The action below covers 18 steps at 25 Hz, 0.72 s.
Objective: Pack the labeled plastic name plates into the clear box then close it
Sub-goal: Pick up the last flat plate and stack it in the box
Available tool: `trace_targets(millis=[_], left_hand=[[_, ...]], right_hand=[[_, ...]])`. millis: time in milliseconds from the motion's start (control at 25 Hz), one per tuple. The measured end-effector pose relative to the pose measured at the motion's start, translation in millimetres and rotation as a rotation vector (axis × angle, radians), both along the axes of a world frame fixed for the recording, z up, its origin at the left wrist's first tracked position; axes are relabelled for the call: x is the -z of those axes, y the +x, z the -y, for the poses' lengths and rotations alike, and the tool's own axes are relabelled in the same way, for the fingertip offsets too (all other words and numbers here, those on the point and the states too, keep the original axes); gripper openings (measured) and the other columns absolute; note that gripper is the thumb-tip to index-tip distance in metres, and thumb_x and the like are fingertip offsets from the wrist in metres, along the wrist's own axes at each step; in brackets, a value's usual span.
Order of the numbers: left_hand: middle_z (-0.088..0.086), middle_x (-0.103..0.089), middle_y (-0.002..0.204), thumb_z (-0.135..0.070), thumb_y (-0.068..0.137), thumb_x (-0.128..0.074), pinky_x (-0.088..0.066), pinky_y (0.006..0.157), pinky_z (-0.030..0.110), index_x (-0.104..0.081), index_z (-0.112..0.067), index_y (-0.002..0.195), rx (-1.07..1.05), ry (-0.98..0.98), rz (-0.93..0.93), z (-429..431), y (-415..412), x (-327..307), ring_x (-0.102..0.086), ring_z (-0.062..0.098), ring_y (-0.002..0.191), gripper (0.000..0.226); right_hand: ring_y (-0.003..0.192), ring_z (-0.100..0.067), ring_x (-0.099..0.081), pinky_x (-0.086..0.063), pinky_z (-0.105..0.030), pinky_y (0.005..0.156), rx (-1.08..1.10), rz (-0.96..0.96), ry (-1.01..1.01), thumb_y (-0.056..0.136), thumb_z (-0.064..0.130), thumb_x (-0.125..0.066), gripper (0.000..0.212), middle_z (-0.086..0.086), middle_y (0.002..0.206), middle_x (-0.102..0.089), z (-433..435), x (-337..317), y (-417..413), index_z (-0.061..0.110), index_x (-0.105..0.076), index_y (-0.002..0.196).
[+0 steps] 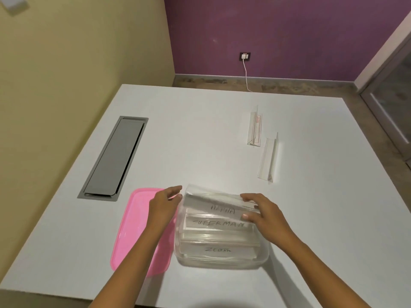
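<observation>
I have a name plate [213, 200] between both hands over the far end of the clear box [222, 256], which sits on the near part of the counter [200, 134]. My right hand [264, 213] pinches its right end, fingers curled over the top and thumb underneath. My left hand [165, 204] is at its left end with the fingers half closed; I cannot tell how firm that grip is.

The plate is tilted and rides above the rim. If I let go now, I judge it could sit proud of the plates already inside and stop the pink lid [133, 232], lying just left of the box, from closing. Pushing it down hard could also shift the box.

Two more plates [254, 127] [268, 158] stand well apart on the far right. The writing on the held plate is blurred; below it I read "SUPERMAN" and "ZEBRA". How many plates lie underneath is unclear through the plastic.
</observation>
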State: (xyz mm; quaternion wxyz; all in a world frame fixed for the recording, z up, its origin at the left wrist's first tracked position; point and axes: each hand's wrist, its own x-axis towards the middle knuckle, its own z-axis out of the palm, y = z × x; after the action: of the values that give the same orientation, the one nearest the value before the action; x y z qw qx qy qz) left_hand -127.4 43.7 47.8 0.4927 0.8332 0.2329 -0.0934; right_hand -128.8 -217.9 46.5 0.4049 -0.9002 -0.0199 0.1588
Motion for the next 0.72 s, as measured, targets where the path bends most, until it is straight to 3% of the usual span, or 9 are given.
trace_targets(millis=[120, 280, 560, 720], left_hand=[[0.001, -0.063, 0.127, -0.011, 0.087, -0.061, -0.040, 0.108, 0.038, -0.058, -0.017, 0.127, 0.025, -0.068, -0.067, -3, -11, 18, -0.057, 0.017, 0.119, 0.040], [0.000, -0.063, 0.128, -0.007, 0.085, -0.062, -0.044, 0.104, 0.044, -0.058, -0.024, 0.126, 0.015, -0.094, -0.083, -4, -14, 27, -0.058, 0.016, 0.117, 0.045], [-0.006, -0.064, 0.126, -0.008, 0.084, -0.064, -0.045, 0.104, 0.045, -0.061, -0.029, 0.122, 0.006, -0.144, -0.063, -10, -17, 37, -0.059, 0.013, 0.115, 0.044], [-0.006, -0.063, 0.127, -0.008, 0.084, -0.063, -0.045, 0.104, 0.044, -0.060, -0.028, 0.123, -0.004, -0.142, -0.042, -8, -17, 38, -0.059, 0.013, 0.115, 0.044]], right_hand=[[0.118, -0.013, -0.049, -0.042, -0.026, 0.098, -0.144, 0.114, -0.118, 0.086, 0.012, -0.063, 0.043, 0.005, 0.126, -0.054, -3, 15, -10, 0.018, -0.052, 0.127], [0.118, -0.015, -0.047, -0.043, -0.031, 0.096, -0.194, 0.085, -0.215, 0.090, 0.014, -0.058, 0.043, 0.003, 0.128, -0.052, -11, 41, -7, 0.017, -0.048, 0.131], [0.111, -0.024, -0.052, -0.043, -0.035, 0.088, -0.307, 0.107, -0.412, 0.091, 0.010, -0.051, 0.040, -0.003, 0.128, -0.053, -22, 64, 5, 0.013, -0.048, 0.132], [0.109, -0.028, -0.053, -0.037, -0.038, 0.093, -0.371, 0.140, -0.577, 0.091, 0.011, -0.047, 0.035, -0.006, 0.124, -0.055, -24, 70, 4, 0.011, -0.050, 0.126]])
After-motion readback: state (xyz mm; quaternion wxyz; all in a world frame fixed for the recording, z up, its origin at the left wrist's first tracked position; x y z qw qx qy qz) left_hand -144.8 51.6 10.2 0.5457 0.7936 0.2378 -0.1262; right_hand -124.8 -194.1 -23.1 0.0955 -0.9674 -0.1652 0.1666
